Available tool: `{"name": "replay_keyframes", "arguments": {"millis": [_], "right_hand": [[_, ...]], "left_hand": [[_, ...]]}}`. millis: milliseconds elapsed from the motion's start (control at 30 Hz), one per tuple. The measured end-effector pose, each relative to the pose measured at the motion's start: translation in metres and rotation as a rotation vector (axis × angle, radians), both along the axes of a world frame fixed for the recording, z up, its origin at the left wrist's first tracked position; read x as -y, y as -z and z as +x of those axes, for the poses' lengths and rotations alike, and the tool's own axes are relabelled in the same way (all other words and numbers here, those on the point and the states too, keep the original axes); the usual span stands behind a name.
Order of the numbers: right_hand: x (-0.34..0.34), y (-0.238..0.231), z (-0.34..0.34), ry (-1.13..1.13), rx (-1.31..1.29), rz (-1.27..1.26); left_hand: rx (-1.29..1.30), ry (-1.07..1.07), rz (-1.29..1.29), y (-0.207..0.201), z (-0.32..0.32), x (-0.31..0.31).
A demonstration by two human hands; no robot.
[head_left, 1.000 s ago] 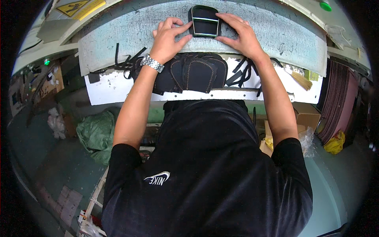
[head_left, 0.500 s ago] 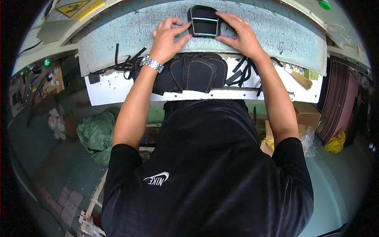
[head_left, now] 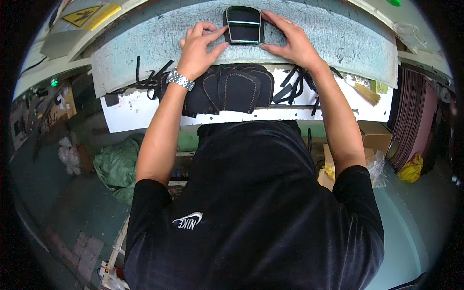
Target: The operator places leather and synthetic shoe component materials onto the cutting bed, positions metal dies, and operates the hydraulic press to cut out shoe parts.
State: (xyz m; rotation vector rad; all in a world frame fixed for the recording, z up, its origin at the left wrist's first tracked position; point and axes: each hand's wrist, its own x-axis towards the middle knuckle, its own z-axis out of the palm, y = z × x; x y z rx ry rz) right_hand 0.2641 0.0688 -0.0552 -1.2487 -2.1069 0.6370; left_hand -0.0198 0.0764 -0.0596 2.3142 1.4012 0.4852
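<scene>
An arch-shaped cutting die with thin metal edges and a crossbar lies on a black piece of material on the scuffed pale-blue board. At its left side is my left hand; the index finger and thumb are stretched apart with their tips against or close by the edge. My right hand flanks the other side, index finger at the upper corner, thumb at the lower one, fingers spread. Nearer to me, black fabric pieces with tan zigzag stitching lie overlapped in a pile, partly behind my left wrist.
Black straps lie right of the pile, and more strips lie left. A straw brush rests on the white ledge at the right. Below stand cardboard boxes and a green sack. A yellow warning sign is upper left.
The whole picture has shifted slightly to the left. Both hands and the cutting die keep about the same places relative to each other.
</scene>
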Motion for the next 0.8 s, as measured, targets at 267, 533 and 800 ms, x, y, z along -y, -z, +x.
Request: {"name": "replay_keyframes", "arguments": {"millis": [267,533,800], "right_hand": [[0.001,0.003,0.003,-0.007,-0.026,-0.015],[0.001,0.011,0.005,-0.023,0.025,0.079],[0.005,0.013,0.003,-0.009,0.047,0.062]], "left_hand": [[0.069,0.009,0.006,0.003,-0.001,-0.001],[0.061,0.009,-0.009,0.003,-0.001,-0.002],[0.050,0.004,-0.018,0.003,-0.002,-0.002]]}}
